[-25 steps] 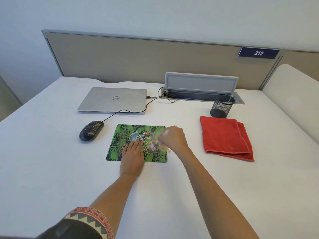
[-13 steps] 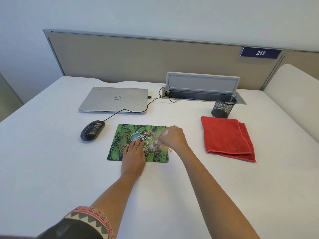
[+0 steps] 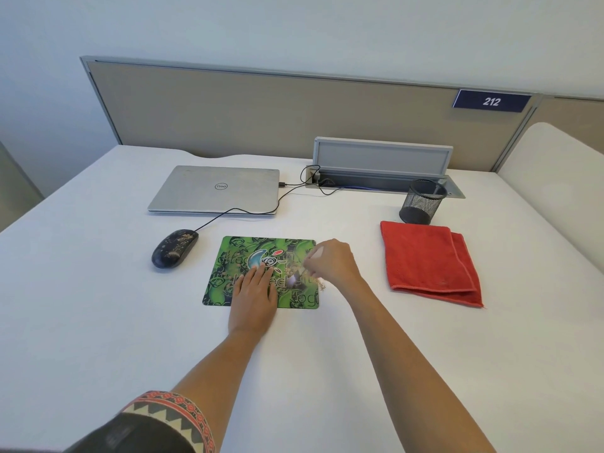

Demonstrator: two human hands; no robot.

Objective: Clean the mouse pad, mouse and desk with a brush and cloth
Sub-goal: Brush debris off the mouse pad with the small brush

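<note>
I see a smooth, matt white worktop (image 3: pixel 98 322). Pad (image 3: pixel 242 253): printed green, slight sheen. Mouse (image 3: pixel 174 248): dark plastic, speckled with crumbs. Cloth (image 3: pixel 428 259): red, napped, stitched hem. Laptop (image 3: pixel 212 189): brushed silver metal. Cup (image 3: pixel 421 201): black wire mesh.

White desk (image 3: pixel 98 322) with office items on it.

Green mouse pad (image 3: pixel 228 276) at centre, pale crumbs (image 3: pixel 322 284) on desk at its right edge. Black wired mouse (image 3: pixel 174 248) just left of pad, speckled with debris. Closed silver laptop (image 3: pixel 214 189) far left of centre, cable (image 3: pixel 242 209) running across desk by it. Folded red cloth (image 3: pixel 428 259) right of pad, apart from it. Black mesh pen cup (image 3: pixel 421 202) just beyond cloth. Grey cable box (image 3: pixel 380 158) at far edge, lid up.
</note>
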